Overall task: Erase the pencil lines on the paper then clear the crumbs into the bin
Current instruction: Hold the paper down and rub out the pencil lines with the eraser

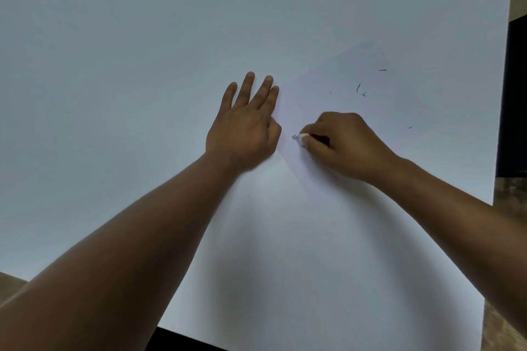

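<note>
A white desk (pixel 142 65) fills the view from above. A white sheet of paper (pixel 342 80) lies on it at an angle, right of centre. The left hand (pixel 245 125) lies flat, fingers straight, pressing the paper's left edge. The right hand (pixel 345 145) has its fingers curled around a small white eraser (pixel 303 137), whose tip touches the paper beside a small grey pencil mark (pixel 294 137). Dark eraser crumbs (pixel 358 88) lie scattered on the paper beyond the right hand.

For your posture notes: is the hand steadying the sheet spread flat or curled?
Spread flat: the left hand lies palm-down, fingers straight, on the white paper sheet's edge.
</note>
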Demonstrator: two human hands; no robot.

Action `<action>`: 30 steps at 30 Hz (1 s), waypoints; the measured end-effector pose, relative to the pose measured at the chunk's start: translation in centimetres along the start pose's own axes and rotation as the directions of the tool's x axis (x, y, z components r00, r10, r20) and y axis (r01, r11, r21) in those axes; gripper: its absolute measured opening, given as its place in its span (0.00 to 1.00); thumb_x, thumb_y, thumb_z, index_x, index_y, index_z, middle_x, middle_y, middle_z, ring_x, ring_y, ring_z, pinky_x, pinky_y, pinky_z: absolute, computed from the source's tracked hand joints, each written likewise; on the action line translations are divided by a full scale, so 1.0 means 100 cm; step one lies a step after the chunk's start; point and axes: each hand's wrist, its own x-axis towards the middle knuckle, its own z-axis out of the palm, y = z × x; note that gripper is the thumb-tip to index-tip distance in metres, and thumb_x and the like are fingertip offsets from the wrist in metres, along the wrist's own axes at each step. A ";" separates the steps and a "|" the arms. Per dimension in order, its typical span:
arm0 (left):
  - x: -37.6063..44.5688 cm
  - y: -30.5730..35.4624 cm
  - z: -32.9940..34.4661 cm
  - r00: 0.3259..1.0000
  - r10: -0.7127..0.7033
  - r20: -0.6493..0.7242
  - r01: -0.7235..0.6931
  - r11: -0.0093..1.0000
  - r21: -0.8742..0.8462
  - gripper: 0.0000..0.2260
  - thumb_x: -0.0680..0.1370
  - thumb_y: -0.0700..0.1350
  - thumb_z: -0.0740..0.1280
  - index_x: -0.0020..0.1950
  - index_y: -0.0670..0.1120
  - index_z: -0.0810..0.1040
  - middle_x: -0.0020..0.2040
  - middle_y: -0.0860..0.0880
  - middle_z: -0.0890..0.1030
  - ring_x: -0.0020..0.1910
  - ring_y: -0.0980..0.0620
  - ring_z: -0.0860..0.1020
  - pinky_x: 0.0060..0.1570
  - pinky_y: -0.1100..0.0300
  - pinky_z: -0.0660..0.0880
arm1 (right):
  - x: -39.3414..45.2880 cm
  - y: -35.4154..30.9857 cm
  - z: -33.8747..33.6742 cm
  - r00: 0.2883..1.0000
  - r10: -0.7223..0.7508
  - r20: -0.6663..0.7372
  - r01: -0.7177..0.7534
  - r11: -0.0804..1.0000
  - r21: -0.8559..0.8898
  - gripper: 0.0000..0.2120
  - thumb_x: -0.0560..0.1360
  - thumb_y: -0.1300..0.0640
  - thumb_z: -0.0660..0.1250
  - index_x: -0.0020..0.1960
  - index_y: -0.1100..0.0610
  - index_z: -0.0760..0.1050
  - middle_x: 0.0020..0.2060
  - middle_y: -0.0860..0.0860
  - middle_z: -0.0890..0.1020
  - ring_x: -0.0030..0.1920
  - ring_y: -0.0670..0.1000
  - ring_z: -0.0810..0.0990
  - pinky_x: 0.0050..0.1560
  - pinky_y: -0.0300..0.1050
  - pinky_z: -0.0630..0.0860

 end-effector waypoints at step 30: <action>0.008 -0.002 -0.006 0.982 0.097 0.163 -0.112 0.990 0.084 0.55 0.69 0.84 0.44 0.84 0.46 0.40 0.84 0.49 0.38 0.82 0.49 0.34 0.77 0.34 0.37 | 0.040 -0.007 0.014 0.986 -0.118 -0.121 0.083 0.962 -0.261 0.08 0.76 0.61 0.65 0.42 0.65 0.77 0.35 0.56 0.72 0.36 0.58 0.73 0.33 0.48 0.70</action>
